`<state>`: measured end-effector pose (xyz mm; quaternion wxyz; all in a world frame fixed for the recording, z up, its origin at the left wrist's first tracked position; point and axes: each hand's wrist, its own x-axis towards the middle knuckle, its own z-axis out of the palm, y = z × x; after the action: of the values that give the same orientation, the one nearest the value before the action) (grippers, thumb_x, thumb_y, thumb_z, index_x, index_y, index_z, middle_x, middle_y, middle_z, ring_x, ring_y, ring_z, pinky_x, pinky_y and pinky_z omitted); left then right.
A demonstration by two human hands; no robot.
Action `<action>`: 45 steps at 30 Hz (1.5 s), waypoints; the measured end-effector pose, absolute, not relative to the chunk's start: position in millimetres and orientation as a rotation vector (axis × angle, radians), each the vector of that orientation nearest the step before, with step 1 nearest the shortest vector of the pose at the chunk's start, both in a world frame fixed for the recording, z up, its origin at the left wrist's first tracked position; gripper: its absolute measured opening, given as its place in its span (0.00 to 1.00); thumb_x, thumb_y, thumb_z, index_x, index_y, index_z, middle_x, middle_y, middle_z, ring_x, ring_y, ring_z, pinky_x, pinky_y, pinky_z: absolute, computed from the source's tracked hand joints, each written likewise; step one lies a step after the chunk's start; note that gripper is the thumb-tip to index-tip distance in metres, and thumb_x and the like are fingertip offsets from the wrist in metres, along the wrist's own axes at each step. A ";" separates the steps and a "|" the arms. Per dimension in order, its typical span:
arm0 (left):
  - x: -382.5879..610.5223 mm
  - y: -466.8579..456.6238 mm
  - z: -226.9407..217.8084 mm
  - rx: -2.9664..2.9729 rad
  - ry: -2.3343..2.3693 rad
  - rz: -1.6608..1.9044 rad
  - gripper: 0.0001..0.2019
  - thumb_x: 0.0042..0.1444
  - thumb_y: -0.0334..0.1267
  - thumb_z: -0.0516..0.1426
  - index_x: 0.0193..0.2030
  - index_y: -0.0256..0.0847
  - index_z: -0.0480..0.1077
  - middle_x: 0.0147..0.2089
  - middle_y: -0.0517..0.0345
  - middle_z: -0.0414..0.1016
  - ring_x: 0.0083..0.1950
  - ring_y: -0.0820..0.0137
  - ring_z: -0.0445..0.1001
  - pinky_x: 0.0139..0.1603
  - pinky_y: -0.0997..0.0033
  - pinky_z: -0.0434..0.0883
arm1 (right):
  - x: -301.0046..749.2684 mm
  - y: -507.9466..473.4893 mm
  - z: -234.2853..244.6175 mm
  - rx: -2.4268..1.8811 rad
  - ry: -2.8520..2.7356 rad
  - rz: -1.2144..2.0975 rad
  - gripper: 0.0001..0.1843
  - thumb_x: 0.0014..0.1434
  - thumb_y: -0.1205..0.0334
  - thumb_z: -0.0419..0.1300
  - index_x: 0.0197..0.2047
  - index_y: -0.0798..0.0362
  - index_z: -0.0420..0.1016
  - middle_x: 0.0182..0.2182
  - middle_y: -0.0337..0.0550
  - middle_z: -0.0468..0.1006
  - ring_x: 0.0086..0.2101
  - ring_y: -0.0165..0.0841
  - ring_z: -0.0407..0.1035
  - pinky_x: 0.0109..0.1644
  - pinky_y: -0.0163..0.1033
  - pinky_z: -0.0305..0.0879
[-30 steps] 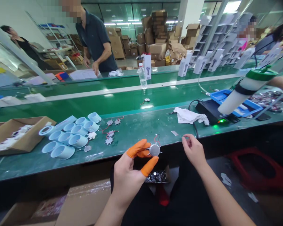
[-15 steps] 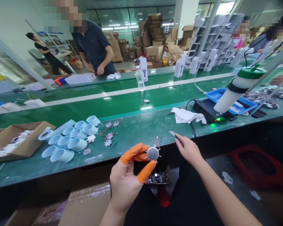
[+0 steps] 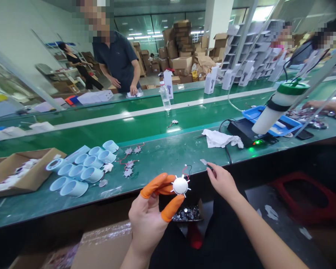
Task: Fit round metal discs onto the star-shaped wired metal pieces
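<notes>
My left hand (image 3: 151,213), with orange finger cots on the thumb and fingers, pinches a small round part with short spokes (image 3: 180,185). Its disc face looks white, and thin red and black wires rise from its top edge. My right hand (image 3: 222,181) is bare, thumb and forefinger closed at the bench's front edge. From those fingertips sticks a small flat blade-like piece (image 3: 203,161). Similar spoked parts with red wires (image 3: 129,163) lie on the bench to the left, next to several light blue cups (image 3: 91,174).
A cardboard box (image 3: 33,175) of white parts sits far left. A white cloth (image 3: 217,138), a black device (image 3: 238,132), a blue tray (image 3: 287,129) and a green-capped bottle (image 3: 271,112) are on the right. A water bottle (image 3: 165,98) stands behind. Below the bench is a box of metal discs (image 3: 189,213).
The disc face in my left hand has gone from grey to bright white. Across the bench, a person's hand has moved onto a clear plastic bag. Another person's hand reaches in at the far right.
</notes>
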<state>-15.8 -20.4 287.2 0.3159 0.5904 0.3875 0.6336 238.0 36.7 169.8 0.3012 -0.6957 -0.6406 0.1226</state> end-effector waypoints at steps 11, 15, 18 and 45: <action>-22.5 -14.7 272.5 1.292 1.114 1.705 0.26 0.49 0.34 0.72 0.56 0.42 0.76 0.47 0.52 0.85 0.40 0.67 0.84 0.43 0.75 0.82 | 296.3 93.0 211.3 -1.866 -1.298 -0.055 0.24 0.64 0.57 0.57 0.61 0.54 0.73 0.56 0.55 0.74 0.37 0.38 0.74 0.47 0.43 0.71; -25.2 -5.4 257.9 1.091 1.056 1.679 0.27 0.50 0.37 0.72 0.58 0.44 0.75 0.48 0.52 0.85 0.46 0.67 0.84 0.45 0.79 0.80 | 319.8 139.2 225.9 -2.183 -1.397 -0.042 0.31 0.58 0.55 0.66 0.63 0.52 0.72 0.62 0.56 0.70 0.50 0.46 0.74 0.51 0.44 0.69; -27.3 0.5 249.0 0.987 1.031 1.663 0.25 0.51 0.40 0.71 0.57 0.45 0.75 0.49 0.52 0.85 0.48 0.66 0.84 0.49 0.79 0.79 | 322.3 155.0 224.2 -2.228 -1.468 0.042 0.15 0.59 0.60 0.64 0.49 0.52 0.82 0.48 0.54 0.81 0.46 0.45 0.76 0.49 0.43 0.68; -14.1 -1.9 249.7 1.581 1.060 1.866 0.28 0.47 0.32 0.73 0.56 0.47 0.77 0.49 0.55 0.84 0.47 0.60 0.84 0.53 0.59 0.82 | 139.6 -2.6 291.3 -0.905 -1.093 1.231 0.08 0.51 0.56 0.74 0.32 0.49 0.84 0.31 0.41 0.79 0.33 0.33 0.71 0.39 0.38 0.68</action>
<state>-14.1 -1.9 249.7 0.2357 0.5762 0.3865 0.6805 139.6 -2.6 291.3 0.5904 -0.3886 -0.4696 0.5290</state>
